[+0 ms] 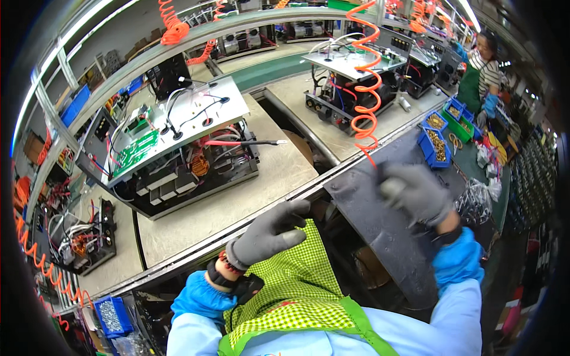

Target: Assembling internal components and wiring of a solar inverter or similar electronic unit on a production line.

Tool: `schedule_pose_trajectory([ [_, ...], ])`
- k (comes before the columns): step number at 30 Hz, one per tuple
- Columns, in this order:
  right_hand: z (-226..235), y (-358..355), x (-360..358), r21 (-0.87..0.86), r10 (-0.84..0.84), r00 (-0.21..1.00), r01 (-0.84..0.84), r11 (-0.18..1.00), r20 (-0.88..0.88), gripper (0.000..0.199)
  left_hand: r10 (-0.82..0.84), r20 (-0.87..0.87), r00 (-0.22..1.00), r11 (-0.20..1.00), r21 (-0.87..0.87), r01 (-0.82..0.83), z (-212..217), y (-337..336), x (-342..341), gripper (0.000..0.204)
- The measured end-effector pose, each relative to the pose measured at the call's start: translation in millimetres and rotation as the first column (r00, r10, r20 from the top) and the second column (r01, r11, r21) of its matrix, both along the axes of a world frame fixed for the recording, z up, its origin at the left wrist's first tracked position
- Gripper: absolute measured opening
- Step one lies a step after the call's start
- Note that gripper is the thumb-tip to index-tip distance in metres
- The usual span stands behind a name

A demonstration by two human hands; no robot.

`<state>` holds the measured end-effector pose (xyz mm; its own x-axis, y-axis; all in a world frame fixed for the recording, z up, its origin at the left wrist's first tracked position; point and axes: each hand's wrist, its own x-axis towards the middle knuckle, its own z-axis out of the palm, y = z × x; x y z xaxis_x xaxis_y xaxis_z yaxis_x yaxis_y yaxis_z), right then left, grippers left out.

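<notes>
The left hand (pixel 270 232), in a grey knitted glove, rests against the green-and-white checked apron (pixel 285 291) at the person's chest, just below the metal edge of the table (pixel 279 172). Its fingers are loosely curled; the grip holds nothing visible.

The right hand (pixel 415 193), also in a grey glove, is raised over the dark grey flat metal panel (pixel 380 231), which lies tilted at the near edge of the table. The fingers are closed around a small pale cylindrical object (pixel 393 188); the picture is blurred here, so its kind cannot be determined. An orange coiled air hose (pixel 367 89) hangs from above and ends just over this hand.

On the table, ahead of the left hand, stands an open black electrical chassis with a white top plate (pixel 178 142), a green circuit board, black cables and red leads. A second open chassis of the same type (pixel 353 80) stands farther back to the right.

Blue plastic bins holding small brass-coloured parts (pixel 436 142) sit just beyond the right hand, with a green bin beside them. A blue bin of silver screws (pixel 111 316) is located at lower left, below the table edge.

Another person in a striped shirt and green apron (pixel 481 77) stands at upper right, well apart from both hands.
</notes>
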<state>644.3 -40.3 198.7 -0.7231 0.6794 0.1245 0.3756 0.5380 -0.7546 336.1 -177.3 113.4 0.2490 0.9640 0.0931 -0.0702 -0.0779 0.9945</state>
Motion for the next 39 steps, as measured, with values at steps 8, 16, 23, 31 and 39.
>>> schedule_pose_trajectory([
  [8,-87.9,-43.4,-204.0,-0.17,0.326,0.941,-0.338,0.926,-0.093,0.025,0.415,0.496,0.763,0.91,-0.247,-0.334,-48.3,-26.1,-45.9,0.029],
  [16,-139.5,23.8,-321.4,-0.756,-0.241,0.867,-0.208,0.621,-0.436,0.028,0.819,0.271,0.506,0.568,-0.255,-0.783,-73.8,-67.4,-108.9,0.017],
  [23,-181.0,100.6,-375.2,-0.793,-0.43,0.819,-0.048,0.607,-0.379,0.023,0.729,0.247,0.638,0.683,-0.191,-0.705,-64.0,-75.2,-122.7,0.013],
  [31,-184.7,112.7,-390.5,-0.908,-0.576,0.704,-0.28,0.313,-0.415,0.022,0.713,0.199,0.673,0.701,-0.177,-0.691,-39.3,-58.5,-117.9,0.017],
  [39,-168.9,-11.7,-341.0,0.381,0.256,0.736,0.003,0.925,-0.626,0.029,0.762,0.418,0.495,0.59,-0.133,-0.796,-15.3,-57.8,-165.5,0.012],
])
